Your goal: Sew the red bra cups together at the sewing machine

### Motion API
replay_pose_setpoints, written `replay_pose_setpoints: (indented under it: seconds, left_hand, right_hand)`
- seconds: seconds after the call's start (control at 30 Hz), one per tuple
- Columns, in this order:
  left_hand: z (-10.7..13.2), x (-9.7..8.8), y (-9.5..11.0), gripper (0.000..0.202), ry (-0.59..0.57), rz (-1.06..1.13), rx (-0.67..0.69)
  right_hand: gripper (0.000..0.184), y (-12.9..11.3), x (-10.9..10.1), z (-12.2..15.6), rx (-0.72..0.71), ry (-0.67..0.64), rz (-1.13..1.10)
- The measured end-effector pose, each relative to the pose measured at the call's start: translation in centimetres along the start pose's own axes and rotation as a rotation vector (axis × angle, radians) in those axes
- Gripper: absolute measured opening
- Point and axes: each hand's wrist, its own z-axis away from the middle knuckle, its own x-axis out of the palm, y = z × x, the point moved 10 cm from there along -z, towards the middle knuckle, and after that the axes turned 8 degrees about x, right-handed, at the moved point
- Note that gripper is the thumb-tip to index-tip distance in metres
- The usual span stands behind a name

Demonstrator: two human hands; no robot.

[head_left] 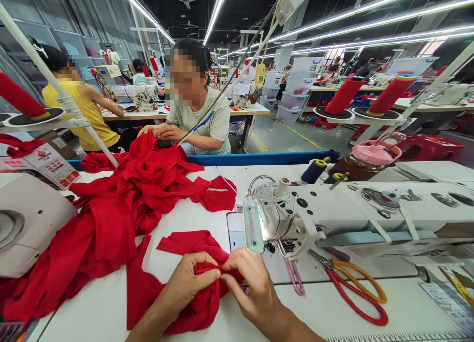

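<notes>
A piece of red fabric (200, 307) is pinched between both hands in front of the sewing machine (274, 213). My left hand (190, 280) grips it with thumb against fingers. Close beside it, my right hand (252, 282) pinches the same cloth, thumb and forefinger near the left thumb. Part of the cloth hangs below the hands and part spreads over the white table (89, 312). Behind and to the left lies a big heap of red fabric (114, 223). The fingertips hide the exact spot that is held.
Scissors (348, 282) with orange and red handles lie right of my hands, a pink clip-like tool (294, 275) nearer. Red thread cones (344, 95) stand at the right rear. A co-worker (200, 105) across the table handles the heap's far end. Another machine (29, 223) is at left.
</notes>
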Motion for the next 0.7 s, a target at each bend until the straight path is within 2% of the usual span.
replay_pose_setpoints:
  seconds: [0.17,0.27,0.5,0.7]
  left_hand:
    - [0.0,0.1,-0.2,0.032,-0.008,-0.010,-0.001]
    - [0.1,0.1,-0.3,0.028,-0.013,-0.012,-0.013]
    - [0.4,0.4,-0.5,0.029,-0.004,0.073,-0.085]
    - [0.5,0.4,-0.7,0.038,0.012,0.132,-0.108]
  right_hand:
    - [0.013,1.5,0.9,-0.1,0.123,-0.079,-0.105]
    - [0.015,1.8,1.0,-0.1,0.137,-0.090,-0.124]
    - [0.018,-1.3,-0.4,0.3,-0.121,0.058,0.133]
    - [0.020,-2.1,-0.6,0.5,-0.190,0.097,0.228]
